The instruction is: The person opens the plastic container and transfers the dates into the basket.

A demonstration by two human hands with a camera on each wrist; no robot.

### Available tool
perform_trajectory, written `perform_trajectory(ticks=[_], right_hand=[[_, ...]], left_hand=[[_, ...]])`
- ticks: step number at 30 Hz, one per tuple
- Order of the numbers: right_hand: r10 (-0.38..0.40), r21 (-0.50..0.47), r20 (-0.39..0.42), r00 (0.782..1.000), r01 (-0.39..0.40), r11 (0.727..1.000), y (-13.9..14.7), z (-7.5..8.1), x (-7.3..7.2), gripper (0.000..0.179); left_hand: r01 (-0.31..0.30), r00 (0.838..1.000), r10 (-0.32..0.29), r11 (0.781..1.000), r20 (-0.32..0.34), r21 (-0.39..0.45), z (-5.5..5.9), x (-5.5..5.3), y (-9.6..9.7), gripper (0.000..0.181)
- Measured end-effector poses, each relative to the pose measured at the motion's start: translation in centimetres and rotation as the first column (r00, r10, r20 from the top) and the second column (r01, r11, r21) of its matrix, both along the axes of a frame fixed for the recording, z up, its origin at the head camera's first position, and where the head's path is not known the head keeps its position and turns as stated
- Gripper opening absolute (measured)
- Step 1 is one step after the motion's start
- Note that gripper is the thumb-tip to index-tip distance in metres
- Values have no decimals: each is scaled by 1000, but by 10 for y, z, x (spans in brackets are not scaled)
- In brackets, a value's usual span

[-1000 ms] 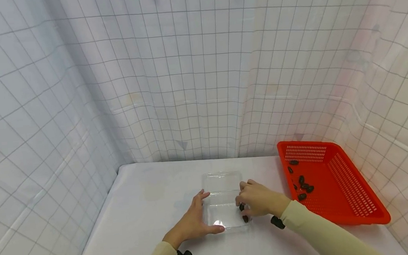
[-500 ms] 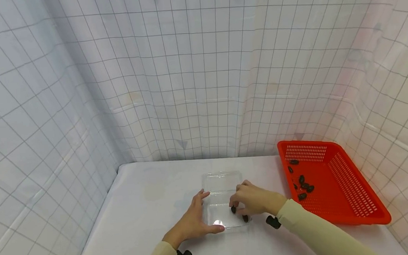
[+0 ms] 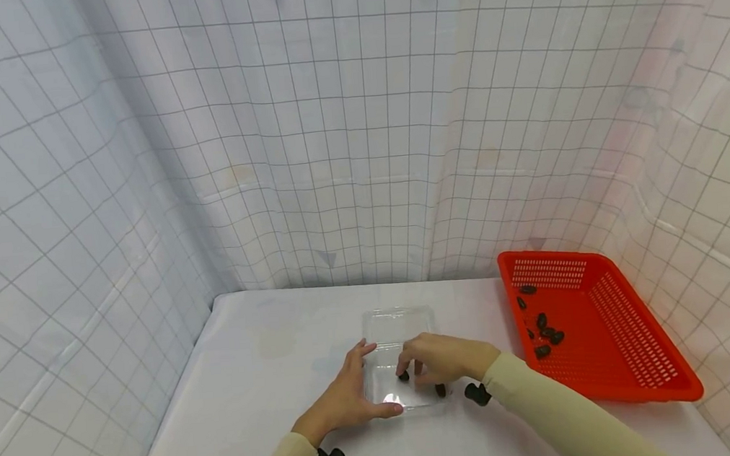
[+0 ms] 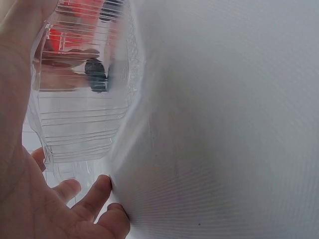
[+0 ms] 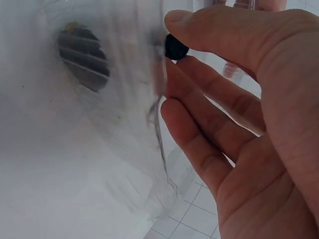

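Note:
A clear plastic clamshell box (image 3: pixel 389 394) lies with its lid (image 3: pixel 398 324) folded back away from me. My left hand (image 3: pixel 343 398) spans its left side, thumb at the near edge and index finger at the far corner of the tray. Inside the box, near its right wall, lies a dark oval piece (image 3: pixel 441 389), which shows through the plastic in the right wrist view. My right hand (image 3: pixel 449 358) reaches over the right wall and holds a second dark oval piece (image 5: pixel 176 48) between thumb and fingers, low in the box. What kind of food or object these pieces are cannot be made out.
To the right stands a red perforated basket (image 3: pixel 622 336) with several similar dark pieces (image 3: pixel 546 333) along its left side. Both wrists carry small black cameras. White cloth covers the table (image 3: pixel 271 345), and white gridded sheets (image 3: pixel 358 149) hang around three sides.
My right hand has moved left across the box with the dark piece in its fingers. The other dark piece in the box and my left hand have stayed in place.

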State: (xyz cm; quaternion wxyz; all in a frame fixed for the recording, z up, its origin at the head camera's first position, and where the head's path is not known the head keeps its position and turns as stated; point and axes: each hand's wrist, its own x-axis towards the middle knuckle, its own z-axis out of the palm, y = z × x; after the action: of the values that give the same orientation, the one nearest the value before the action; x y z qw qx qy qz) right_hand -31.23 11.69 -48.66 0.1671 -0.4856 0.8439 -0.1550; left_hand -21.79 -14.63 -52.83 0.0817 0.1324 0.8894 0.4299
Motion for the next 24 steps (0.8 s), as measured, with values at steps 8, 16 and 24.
perform_trajectory(ticks=[8,16,24], right_hand=[[15,6,12,1000,-15,1000,-13,-3,-2,26],[-19,18,25,1000,18,1000,-18,-4,-1,22],[-42,8,49,998,42,999,-16,-6,4,20]], left_hand=[[4,1000,-4,1000,-9,-7,3,-3,-1,135],[15,1000,-15,1000,-13,8,4,-3,0,134],[7,1000,-7,1000,-14,-3,2,-2,0,135]])
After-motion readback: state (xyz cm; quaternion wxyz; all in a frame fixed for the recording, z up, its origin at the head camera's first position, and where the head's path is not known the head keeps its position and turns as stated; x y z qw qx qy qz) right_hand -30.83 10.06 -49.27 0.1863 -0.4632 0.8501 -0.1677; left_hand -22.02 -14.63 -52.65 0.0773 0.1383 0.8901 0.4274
